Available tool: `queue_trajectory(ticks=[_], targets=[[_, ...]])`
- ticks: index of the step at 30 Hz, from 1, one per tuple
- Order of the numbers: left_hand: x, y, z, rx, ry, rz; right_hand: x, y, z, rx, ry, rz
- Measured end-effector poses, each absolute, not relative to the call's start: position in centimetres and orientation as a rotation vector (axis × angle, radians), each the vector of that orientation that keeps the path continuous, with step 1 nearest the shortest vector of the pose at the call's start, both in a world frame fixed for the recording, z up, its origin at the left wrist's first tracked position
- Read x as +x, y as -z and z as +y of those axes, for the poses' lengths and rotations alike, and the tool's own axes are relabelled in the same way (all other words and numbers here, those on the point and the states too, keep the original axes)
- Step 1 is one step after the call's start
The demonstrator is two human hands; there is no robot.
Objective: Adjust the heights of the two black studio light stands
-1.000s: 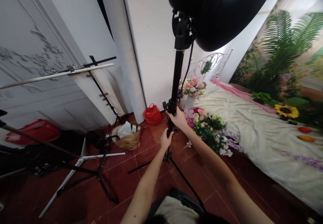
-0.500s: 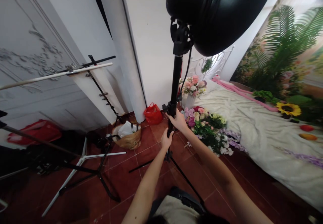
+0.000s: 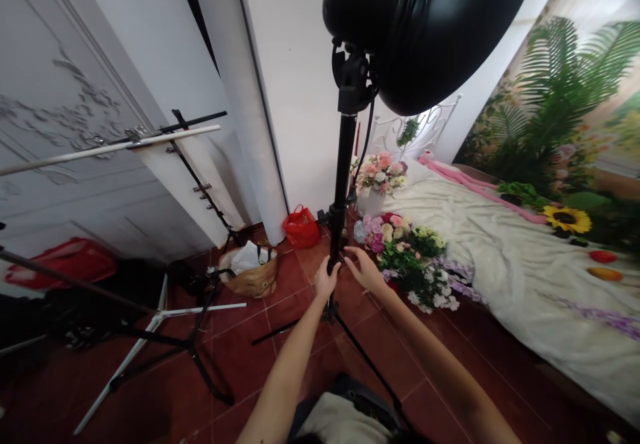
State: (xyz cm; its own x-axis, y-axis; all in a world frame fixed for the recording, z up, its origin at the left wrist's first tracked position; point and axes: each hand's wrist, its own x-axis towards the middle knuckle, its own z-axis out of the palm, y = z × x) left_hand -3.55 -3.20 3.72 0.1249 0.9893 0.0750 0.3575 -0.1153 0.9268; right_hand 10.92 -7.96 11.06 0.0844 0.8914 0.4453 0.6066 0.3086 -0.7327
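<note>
A black light stand [image 3: 345, 157] rises from the tiled floor in front of me, with a large black lamp head [image 3: 420, 31] on top. My left hand [image 3: 326, 279] is wrapped round the lower part of its pole, below the upper collar. My right hand [image 3: 363, 271] is at the right side of the pole, a little higher, its fingertips bent at a small part there that is too small to make out. Two dark legs of the stand spread out below my hands. A cable hangs beside the pole.
Left are a woven basket [image 3: 255, 277], a red bag [image 3: 301, 227], a white-legged stand [image 3: 163, 314] and a crossbar [image 3: 185, 132] with clips. Artificial flowers [image 3: 410, 247] lie right of the pole, beside a bed [image 3: 505, 251] with a cream cover. A flower vase [image 3: 371, 201] stands behind.
My right hand has come down from the collar and off its grip there to a lower spot beside the pole. My left hand stays on the pole. The view has shifted slightly.
</note>
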Motion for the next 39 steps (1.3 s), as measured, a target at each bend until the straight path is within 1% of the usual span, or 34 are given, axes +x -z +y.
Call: queue_trajectory(ticks=[4,8,17,22,27,36,39], targets=[[-3.6,-4.0,-3.2,1.651,-1.02,1.305,11.0,-6.4,-9.5,-1.431,-0.366,-1.66],[-3.6,-4.1,-3.1,1.696,-1.02,1.269,10.9,-4.5,-8.6,-1.447,-0.386,-1.664],[-3.4,-4.1,-3.2,1.678,-1.027,1.299,11.4,-3.7,-6.8,-1.426,-0.34,-1.758],[-3.4,-4.0,-3.2,1.707,-1.029,1.3,11.3,-3.3,-6.3,-1.485,-0.315,-1.794],[-3.4,-3.9,-3.2,1.745,-1.046,1.287,11.3,-3.4,-5.1,-1.494,-0.353,-1.748],[-3.4,-3.9,-3.3,1.742,-1.03,1.311,11.3,-2.3,-3.3,-1.441,-0.652,-1.227],[-3.5,-3.8,-3.3,1.763,-1.029,1.316,10.9,-2.1,-3.4,-1.396,-0.678,-1.099]])
